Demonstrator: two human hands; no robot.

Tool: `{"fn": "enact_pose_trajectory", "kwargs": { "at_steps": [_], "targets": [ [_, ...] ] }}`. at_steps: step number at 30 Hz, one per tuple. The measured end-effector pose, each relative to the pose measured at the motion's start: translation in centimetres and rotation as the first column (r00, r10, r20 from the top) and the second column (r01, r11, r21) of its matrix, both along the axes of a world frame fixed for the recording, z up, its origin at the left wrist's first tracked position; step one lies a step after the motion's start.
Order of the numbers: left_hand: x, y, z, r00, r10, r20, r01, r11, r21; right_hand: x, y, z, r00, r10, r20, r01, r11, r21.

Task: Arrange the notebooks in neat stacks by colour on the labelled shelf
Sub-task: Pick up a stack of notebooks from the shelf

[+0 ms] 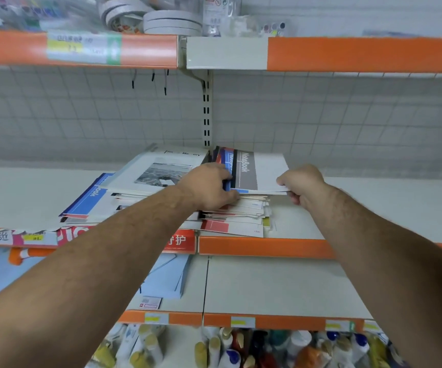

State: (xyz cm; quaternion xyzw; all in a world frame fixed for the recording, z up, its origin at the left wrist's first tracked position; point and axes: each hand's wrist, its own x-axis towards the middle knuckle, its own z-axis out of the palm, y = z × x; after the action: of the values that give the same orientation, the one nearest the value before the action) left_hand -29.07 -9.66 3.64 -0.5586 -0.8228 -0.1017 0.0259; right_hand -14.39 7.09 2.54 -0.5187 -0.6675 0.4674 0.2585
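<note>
A messy pile of notebooks (243,208) lies on the middle shelf (347,208). On top sits a grey-banded notebook (265,168) marked "NoteBook". My left hand (209,185) grips the pile's left edge, fingers curled round the upper notebooks. My right hand (301,183) pinches the front right corner of the grey-banded notebook. To the left a white notebook with a black-and-white photo (158,168) leans on a blue-banded notebook (92,195). A red-banded notebook (230,227) lies at the bottom of the pile.
An orange shelf edge (267,247) with price labels runs across below the pile. Light blue envelopes (169,280) lie on the shelf beneath. Tape rolls (172,22) stand on the top shelf. Bottles (241,346) fill the lowest shelf. A slotted upright (206,110) divides the back wall.
</note>
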Motion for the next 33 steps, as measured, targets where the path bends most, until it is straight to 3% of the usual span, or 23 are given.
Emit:
{"fn": "enact_pose_trajectory", "kwargs": {
  "at_steps": [7, 13, 15, 18, 22, 25, 27, 33],
  "targets": [
    [0.1, 0.1, -0.1, 1.000, -0.010, -0.003, 0.010, 1.000, -0.019, 1.0, 0.2, -0.5, 0.989, 0.008, -0.144, -0.029, 0.989, -0.143],
    [0.1, 1.0, 0.1, 0.998, 0.013, -0.068, -0.017, 0.999, -0.049, 1.5, 0.6, -0.1, 0.976, -0.134, -0.173, 0.108, 0.982, -0.152],
    [0.3, 1.3, 0.6, 0.999, 0.050, 0.008, -0.050, 0.999, 0.002, 1.8, 0.5, 0.1, 0.975, -0.144, -0.172, 0.119, 0.982, -0.147],
    [0.5, 1.8, 1.7, 0.962, 0.104, 0.252, -0.131, 0.987, 0.094, 2.0, -0.2, 0.7, 0.969, -0.152, -0.193, 0.124, 0.981, -0.152],
    [0.9, 2.5, 2.5, 0.772, 0.106, 0.627, -0.245, 0.960, 0.139, 2.0, -1.6, 1.4, 0.966, -0.151, -0.211, 0.117, 0.979, -0.165],
    [0.9, 2.5, 2.6, 0.525, 0.094, 0.846, -0.352, 0.929, 0.115, 2.0, -3.1, 1.8, 0.977, -0.096, -0.193, 0.069, 0.987, -0.143],
    [1.0, 2.2, 2.5, 0.404, 0.070, 0.912, -0.403, 0.909, 0.109, 2.0, -4.0, 1.9, 0.978, -0.098, -0.185, 0.073, 0.988, -0.136],
    [0.9, 1.4, 1.9, 0.189, 0.033, 0.981, -0.414, 0.909, 0.049, 2.0, -5.2, 1.6, 0.979, -0.164, -0.121, 0.158, 0.986, -0.053]
  ]
}}
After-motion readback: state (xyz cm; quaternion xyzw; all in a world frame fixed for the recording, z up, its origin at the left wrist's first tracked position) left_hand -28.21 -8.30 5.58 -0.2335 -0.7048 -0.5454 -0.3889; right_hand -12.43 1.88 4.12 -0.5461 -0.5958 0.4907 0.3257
